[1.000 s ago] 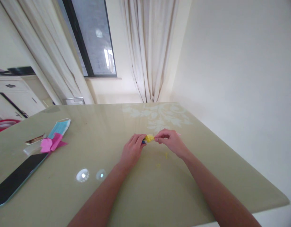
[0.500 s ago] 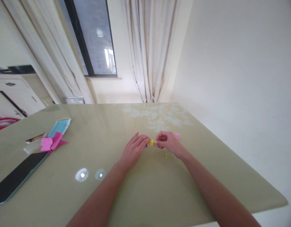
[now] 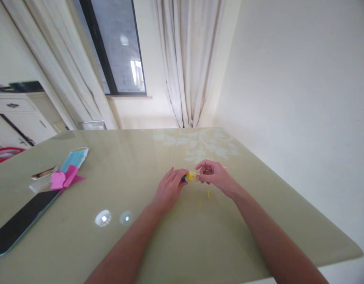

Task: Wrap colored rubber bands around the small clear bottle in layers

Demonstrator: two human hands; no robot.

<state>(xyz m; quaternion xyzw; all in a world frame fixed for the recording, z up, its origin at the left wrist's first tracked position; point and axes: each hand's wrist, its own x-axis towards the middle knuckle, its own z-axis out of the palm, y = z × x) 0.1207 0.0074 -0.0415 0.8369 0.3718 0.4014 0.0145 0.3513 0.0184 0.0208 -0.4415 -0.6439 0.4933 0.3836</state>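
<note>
Fingers of my left hand (image 3: pixel 170 187) are closed around a small item whose dark blue end shows beside the thumb. Yellow strands (image 3: pixel 191 176) fan out from it toward the right. At the far end of the strands, the thumb and forefinger of my right hand (image 3: pixel 214 176) pinch together on their tips. Too small to make out is what exactly the item is. Loose yellow bits (image 3: pixel 208 194) lie on the table just below the right hand. Behind that hand, a bit of something pink (image 3: pixel 225 168) shows, mostly hidden.
The glossy table (image 3: pixel 125 252) meets a white wall on the right. Toward the left lie a long black-topped board or device (image 3: pixel 22 223), a pink bow-like piece (image 3: pixel 65 178), a blue face mask (image 3: pixel 75 158) and a small brown-and-white packet (image 3: pixel 43 172). Curtains and a window stand behind.
My right hand has shifted slightly right and up, away from the left. More of the yellow strands now show, spread between the hands, and the pink thing is more covered.
</note>
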